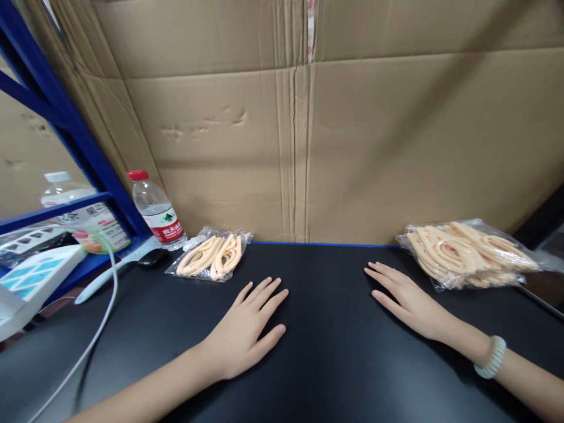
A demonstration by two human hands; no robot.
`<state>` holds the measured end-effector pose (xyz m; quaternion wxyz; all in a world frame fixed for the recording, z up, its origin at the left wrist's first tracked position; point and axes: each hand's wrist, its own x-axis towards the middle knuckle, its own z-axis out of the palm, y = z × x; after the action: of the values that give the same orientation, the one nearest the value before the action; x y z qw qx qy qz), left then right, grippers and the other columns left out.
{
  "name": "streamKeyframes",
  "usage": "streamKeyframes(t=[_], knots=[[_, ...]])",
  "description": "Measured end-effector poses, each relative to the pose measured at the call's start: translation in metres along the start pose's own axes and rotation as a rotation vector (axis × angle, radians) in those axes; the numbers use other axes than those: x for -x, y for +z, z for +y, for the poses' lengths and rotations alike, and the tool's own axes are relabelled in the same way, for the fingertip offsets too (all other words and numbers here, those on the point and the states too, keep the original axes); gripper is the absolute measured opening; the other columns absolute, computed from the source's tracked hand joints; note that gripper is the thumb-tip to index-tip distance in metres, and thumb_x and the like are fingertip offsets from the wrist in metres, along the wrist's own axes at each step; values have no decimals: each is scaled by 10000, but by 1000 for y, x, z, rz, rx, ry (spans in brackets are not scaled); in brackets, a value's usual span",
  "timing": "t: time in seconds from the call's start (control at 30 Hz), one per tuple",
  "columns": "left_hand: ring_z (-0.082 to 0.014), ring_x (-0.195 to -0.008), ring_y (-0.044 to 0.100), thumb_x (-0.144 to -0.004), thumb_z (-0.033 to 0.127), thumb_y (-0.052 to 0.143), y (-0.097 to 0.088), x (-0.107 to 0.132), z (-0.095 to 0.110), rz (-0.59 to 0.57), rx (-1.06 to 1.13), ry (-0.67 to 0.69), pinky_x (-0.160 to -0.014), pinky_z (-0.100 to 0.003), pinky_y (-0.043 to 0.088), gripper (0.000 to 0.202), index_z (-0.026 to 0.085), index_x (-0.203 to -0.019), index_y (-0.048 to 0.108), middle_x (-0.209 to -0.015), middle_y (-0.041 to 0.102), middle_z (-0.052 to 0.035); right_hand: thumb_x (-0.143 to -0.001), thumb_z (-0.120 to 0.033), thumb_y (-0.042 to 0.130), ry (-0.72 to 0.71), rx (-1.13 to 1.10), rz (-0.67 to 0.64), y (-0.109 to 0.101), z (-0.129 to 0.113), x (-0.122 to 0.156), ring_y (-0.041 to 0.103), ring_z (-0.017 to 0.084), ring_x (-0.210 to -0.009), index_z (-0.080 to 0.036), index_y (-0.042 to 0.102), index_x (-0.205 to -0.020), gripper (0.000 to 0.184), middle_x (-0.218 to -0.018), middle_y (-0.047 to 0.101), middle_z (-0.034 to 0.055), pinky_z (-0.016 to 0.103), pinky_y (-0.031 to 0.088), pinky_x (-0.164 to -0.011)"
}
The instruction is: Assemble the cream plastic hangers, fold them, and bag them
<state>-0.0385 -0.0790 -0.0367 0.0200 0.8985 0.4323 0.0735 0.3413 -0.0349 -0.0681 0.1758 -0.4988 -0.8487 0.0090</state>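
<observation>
Both my hands lie flat, palms down, on a black table top (326, 352). My left hand (247, 326) has its fingers stretched out and holds nothing; a small clear bag of beige curved plastic pieces (210, 257) lies just beyond its fingertips. My right hand (408, 299) is also flat and empty, with a pale bead bracelet (491, 357) on the wrist. A larger clear bag of the same beige pieces (467, 254) lies to its right, near the fingertips.
A cardboard wall (308, 135) stands behind the table. At the left are a red-capped water bottle (156, 211), a blue shelf frame (57, 111), a second bottle (77, 214), a white power strip (30, 279) with cable (99, 320), and a small black object (152, 258).
</observation>
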Motion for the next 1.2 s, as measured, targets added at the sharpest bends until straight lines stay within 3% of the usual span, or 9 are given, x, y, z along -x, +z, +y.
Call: streamKeyframes(t=[0.13,0.5,0.8,1.2], knots=[[-320,-1407,284,-977,414,391,3,0,-2,52,2,10,-1117,-584,262,525,269,-1474,304,-1535,308,-87,-966,-494,355,-3,1,6,0,0,0,355,313,-1364,-183,475,-1386,537,-1462,416,126,557,336,-1103],[-318,-1410,278,-975,409,394,4,0,-4,35,-28,19,-1107,-589,291,550,294,-1492,247,-1552,265,-58,-964,-485,352,21,6,-19,-2,-1,0,324,311,-1378,-194,452,-1408,540,-1480,389,106,565,325,-1109],[-308,-1387,334,-954,401,439,11,-1,3,188,-67,-19,-1118,-538,308,543,310,-1472,305,-1524,338,-40,-956,-445,413,-7,-28,9,-3,2,3,331,315,-1374,-267,410,-1436,511,-1488,379,72,573,343,-1096],[-284,-1401,312,-962,417,417,11,-2,0,170,-106,-31,-1128,-521,299,533,317,-1472,297,-1535,318,-17,-964,-345,438,-71,-70,94,-5,-2,3,392,293,-1346,-240,551,-1300,369,-1420,467,102,530,385,-1089]])
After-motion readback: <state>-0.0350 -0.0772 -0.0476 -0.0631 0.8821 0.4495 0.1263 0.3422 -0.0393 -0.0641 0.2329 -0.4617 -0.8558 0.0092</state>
